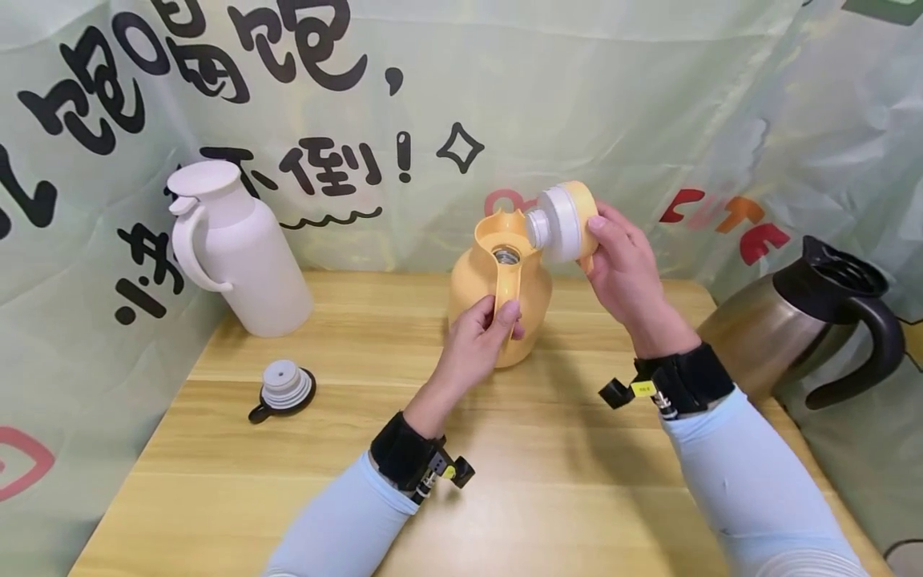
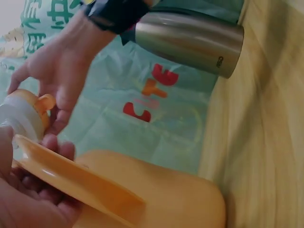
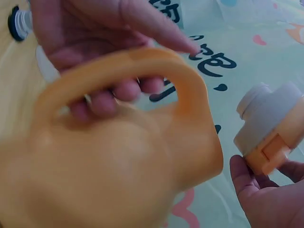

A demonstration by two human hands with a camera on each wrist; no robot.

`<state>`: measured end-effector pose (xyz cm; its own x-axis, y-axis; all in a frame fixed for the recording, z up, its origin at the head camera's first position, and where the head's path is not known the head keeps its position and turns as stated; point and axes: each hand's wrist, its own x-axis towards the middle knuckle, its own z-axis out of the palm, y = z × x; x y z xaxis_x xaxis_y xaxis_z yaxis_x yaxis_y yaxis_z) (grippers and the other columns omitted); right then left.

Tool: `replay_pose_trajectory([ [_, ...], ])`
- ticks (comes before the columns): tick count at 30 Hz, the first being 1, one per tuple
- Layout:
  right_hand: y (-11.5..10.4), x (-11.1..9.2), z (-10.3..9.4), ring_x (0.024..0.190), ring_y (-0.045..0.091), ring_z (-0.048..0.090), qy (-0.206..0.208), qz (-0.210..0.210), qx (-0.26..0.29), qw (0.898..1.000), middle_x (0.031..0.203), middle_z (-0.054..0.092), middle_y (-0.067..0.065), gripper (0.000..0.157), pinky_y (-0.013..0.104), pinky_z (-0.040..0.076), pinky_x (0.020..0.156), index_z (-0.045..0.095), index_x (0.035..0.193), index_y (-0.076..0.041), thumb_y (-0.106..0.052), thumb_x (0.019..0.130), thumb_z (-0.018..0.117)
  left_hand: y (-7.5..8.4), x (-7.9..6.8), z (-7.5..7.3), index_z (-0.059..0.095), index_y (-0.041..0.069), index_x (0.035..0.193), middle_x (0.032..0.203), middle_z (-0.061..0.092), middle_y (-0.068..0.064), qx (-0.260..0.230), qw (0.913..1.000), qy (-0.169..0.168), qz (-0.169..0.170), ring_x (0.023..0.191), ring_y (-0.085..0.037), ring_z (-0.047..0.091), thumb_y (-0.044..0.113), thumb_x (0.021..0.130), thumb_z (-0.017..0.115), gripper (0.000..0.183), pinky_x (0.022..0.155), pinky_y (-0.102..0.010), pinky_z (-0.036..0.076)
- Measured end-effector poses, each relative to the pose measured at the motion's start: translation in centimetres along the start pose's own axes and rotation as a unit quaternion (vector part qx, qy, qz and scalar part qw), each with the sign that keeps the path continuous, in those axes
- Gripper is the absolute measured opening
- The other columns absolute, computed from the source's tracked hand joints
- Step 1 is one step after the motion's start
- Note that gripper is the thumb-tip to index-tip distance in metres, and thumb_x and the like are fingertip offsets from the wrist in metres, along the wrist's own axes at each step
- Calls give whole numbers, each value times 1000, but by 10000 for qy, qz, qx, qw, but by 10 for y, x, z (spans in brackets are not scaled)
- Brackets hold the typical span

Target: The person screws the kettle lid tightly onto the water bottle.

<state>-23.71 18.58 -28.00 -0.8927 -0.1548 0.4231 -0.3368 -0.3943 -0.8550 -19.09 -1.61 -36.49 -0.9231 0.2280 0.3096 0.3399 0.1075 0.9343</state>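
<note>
Our left hand [image 1: 470, 346] grips the yellow jug [image 1: 479, 276] by its handle [image 1: 508, 282], our right hand [image 1: 623, 268] pinches the lid [image 1: 566, 223], already off, whose placing seems unfinished.

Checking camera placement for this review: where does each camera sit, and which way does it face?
Head: worn on the head, facing forward and down at the orange jug; left hand, right hand and blue sleeves show.
Left wrist: worn there, facing past the jug's handle toward the steel pitcher; both hands show.
Right wrist: worn there, facing the jug's side and the lid; both hands show.
Both wrist views share the jug, handle and lid.
</note>
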Motion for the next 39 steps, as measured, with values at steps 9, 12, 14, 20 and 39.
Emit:
replay_pose_trajectory([
  [9,-6,38,7,112,23,52,-529,519,-3047,9496,134,54,10,49,28,44,89,51,138,-15,-28,93,64,4,-3,8,53,2,87,76,57,-20,-170,9998,-125,-30,71,-31,57,34,106,36,41,61,-28,44],
  [12,-4,46,9,110,20,55,-958,575,-4074,9064,134,56,7,55,31,45,90,49,140,-20,-34,90,68,-6,-1,12,53,6,85,74,57,-14,-15,10000,-4,-39,68,-25,55,39,105,35,43,59,-28,43],
  [14,-3,50,10,108,19,55,-1180,665,-4431,8862,133,55,4,59,34,45,89,49,140,-22,-36,87,70,-9,-1,12,53,9,84,72,56,-10,64,10000,71,-17,65,-22,54,43,104,34,44,58,-29,42],
  [20,-12,53,21,108,22,56,-1745,779,-4696,8619,136,52,7,60,41,44,94,47,141,-15,-25,87,71,-12,-1,12,52,13,81,70,54,-6,70,9999,104,77,62,-20,51,51,103,33,47,56,-30,43],
  [39,-8,74,9,122,16,44,-2527,832,-5358,8013,145,45,0,67,41,39,99,49,140,-24,-46,82,73,-12,3,12,51,10,84,73,54,-9,-36,10000,-12,26,65,-22,50,44,105,33,43,57,-29,41],
])
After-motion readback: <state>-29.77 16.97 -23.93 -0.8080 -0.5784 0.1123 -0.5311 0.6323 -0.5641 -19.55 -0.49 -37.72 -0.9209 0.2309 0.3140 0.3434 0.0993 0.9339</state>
